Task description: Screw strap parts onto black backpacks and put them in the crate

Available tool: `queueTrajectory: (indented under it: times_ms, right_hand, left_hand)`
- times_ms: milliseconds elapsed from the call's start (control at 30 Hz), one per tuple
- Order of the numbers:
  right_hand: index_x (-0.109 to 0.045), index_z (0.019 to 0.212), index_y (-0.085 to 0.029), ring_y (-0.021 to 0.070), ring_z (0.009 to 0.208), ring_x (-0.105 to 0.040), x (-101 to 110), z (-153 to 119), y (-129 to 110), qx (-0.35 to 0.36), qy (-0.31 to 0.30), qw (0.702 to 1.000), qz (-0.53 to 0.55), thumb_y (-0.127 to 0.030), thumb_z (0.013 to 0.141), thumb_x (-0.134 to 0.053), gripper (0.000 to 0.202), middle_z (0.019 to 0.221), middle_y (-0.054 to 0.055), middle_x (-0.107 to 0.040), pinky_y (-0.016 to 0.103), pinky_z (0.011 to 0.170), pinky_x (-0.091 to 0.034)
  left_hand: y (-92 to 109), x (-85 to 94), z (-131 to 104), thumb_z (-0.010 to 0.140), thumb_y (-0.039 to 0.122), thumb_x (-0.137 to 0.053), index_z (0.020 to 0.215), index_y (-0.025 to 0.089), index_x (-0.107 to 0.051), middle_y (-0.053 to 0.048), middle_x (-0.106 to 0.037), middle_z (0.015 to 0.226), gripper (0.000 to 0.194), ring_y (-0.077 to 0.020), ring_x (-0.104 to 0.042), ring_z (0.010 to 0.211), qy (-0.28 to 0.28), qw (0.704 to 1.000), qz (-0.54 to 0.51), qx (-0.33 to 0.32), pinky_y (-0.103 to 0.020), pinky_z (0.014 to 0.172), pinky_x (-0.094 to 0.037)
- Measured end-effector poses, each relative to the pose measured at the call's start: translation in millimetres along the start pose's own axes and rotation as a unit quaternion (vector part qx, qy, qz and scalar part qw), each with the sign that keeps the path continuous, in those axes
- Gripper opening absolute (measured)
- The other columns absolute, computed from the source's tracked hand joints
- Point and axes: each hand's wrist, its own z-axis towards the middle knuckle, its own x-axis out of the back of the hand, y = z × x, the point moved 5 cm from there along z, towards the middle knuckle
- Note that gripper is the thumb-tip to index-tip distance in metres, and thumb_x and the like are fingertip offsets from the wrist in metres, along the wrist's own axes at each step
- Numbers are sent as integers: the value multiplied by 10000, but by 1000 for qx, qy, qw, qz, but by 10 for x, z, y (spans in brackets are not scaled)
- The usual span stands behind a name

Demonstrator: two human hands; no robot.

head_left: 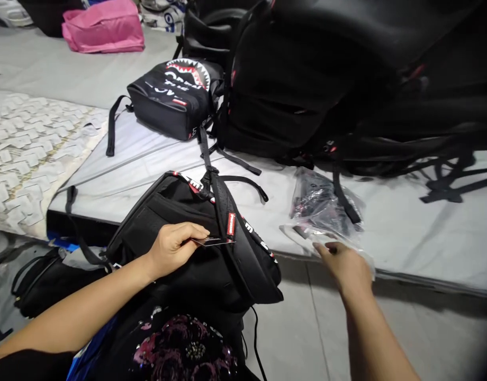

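My left hand [176, 244] is closed in a pinch on a thin dark card [214, 241] with a pale edge. It holds the card over a black backpack [172, 211], which lies tilted at the table edge in front of me. A red label [231, 224] sits on the backpack's strap, near the card's tip. At the right, my right hand [344, 264] has its thumb and curled fingers at the near edge of a clear plastic bag [326, 203], seemingly gripping the film. Dark items show inside the plastic.
Behind stands a black backpack with a shark-mouth print [168, 98], beside a large pile of black bags [299, 79]. Straps trail over the white table [410, 238]. A pink bag [104, 26] lies at the back left. Rows of pale pieces [29, 143] cover the left side.
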Motion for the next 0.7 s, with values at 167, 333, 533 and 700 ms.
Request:
queueTrajectory:
  times_ms: [167,333,533,700]
  right_hand:
    - [-721,1112,-206,238,934,-704,565,-892,-1344,364,-67,893,256,-410,914,-621,301,1049,100,-750,382,866,-553]
    - [-698,966,-175,148,773,-667,739,-1484,-2270,557,-128,760,308,-175,972,-535,163,842,51,-719,257,707,-533]
    - [-703,924,-190,152,711,-690,674,-1140,-2458,480,-56,826,289,-227,935,-587,123,833,38,-748,240,649,-515]
    - [-717,1013,-188,159,715,-701,539,-945,-2798,422,-19,868,261,-181,914,-542,201,847,35,-767,245,666,-493]
  left_hand:
    - [-21,-108,-50,836,-1,-609,869,163,-661,-26,-760,858,176,-116,-740,812,10,1000,9,-1,-192,759,-601]
    - [71,-125,-107,893,77,-611,886,166,-648,-20,-745,810,96,-113,-723,723,-26,999,27,-17,-190,681,-576]
    - [-100,311,-27,889,379,-694,1172,155,-612,-151,-704,1184,370,-296,-643,1164,-22,976,216,-1,-458,983,-535]
    - [-543,585,-31,827,300,-754,1146,184,-650,-237,-299,1580,354,-495,-269,1457,-70,914,388,97,-712,1077,-351]
